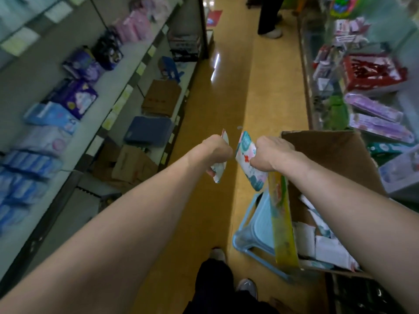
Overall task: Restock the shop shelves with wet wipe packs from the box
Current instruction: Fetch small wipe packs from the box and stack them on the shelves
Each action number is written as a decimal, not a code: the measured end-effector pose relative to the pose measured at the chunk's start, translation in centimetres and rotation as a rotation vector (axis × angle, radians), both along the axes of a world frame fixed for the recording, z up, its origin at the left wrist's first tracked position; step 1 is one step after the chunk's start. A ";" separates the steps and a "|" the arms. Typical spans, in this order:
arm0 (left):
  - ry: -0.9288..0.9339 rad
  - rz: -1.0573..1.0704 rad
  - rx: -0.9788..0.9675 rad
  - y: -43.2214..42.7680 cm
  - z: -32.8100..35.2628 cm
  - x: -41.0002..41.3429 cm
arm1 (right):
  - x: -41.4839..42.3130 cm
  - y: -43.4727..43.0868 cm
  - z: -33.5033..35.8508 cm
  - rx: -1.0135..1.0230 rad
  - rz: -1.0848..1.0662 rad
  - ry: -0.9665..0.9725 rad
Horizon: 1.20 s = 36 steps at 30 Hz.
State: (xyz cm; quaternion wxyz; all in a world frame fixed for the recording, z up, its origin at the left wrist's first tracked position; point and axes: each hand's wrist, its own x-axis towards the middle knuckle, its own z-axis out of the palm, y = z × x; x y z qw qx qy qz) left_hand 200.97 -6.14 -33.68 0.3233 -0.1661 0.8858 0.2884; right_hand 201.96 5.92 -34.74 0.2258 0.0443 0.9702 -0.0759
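Left hand: fingers curled round one wet wipe pack, held out over the aisle; only the pack's ends show above and below the fist.

Right hand: gripping a second wet wipe pack, white and teal with a red mark, tilted, near the first pack but apart from it, just beside the box's left edge.

Box: brown cardboard, open at the top, standing to the person's right under the right forearm. A yellow-green printed flap stands on its left side. More white packs lie loose inside.

Stool: light blue plastic, beneath and beside the box on the floor.

Floor: glossy yellow-brown, a narrow aisle with light reflections; a red mat lies at the far end.

Left shelves: grey tiers with pale price tags; blue, purple and pink packets above, brown bags and a folded blue item below.

Right shelves: purple, red and green packaged goods, blurred.

Another person's legs: standing at the aisle's far end.

The wearer's own shoes: at the bottom edge.
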 end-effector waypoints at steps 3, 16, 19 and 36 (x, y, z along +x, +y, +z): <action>0.008 0.053 0.020 -2.9 0.2 1.1 | 0.4 -2.9 0.3 0.004 0.052 -0.010; 0.066 0.242 0.002 -18.7 1.8 4.9 | 1.3 -19.3 1.4 -0.075 0.248 0.005; 0.089 0.294 -0.019 -23.3 2.7 5.8 | 1.5 -23.7 2.3 -0.093 0.284 0.022; 0.193 0.551 -0.058 -40.9 9.1 9.7 | 1.3 -42.5 8.1 -0.109 0.638 0.199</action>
